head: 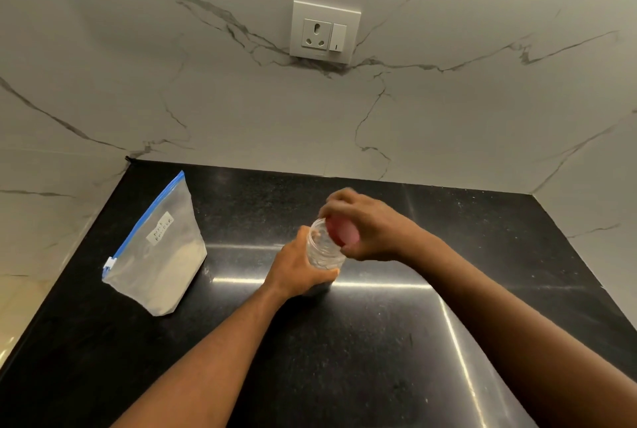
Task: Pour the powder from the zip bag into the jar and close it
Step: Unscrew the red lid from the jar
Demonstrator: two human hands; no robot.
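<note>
A clear plastic jar (322, 252) stands on the black countertop (379, 341) near the middle. My left hand (296, 271) grips the jar's body from the left. My right hand (365, 224) holds a pink lid (343, 231), tilted at the jar's open mouth on its right side. A clear zip bag (162, 255) with a blue slider strip and a white handwritten label stands to the left, holding pale powder. Its zip looks shut.
A marble backsplash rises behind the counter and on both sides. A white wall socket with a switch (324, 31) sits above. The counter's left edge (51, 300) runs close beside the bag.
</note>
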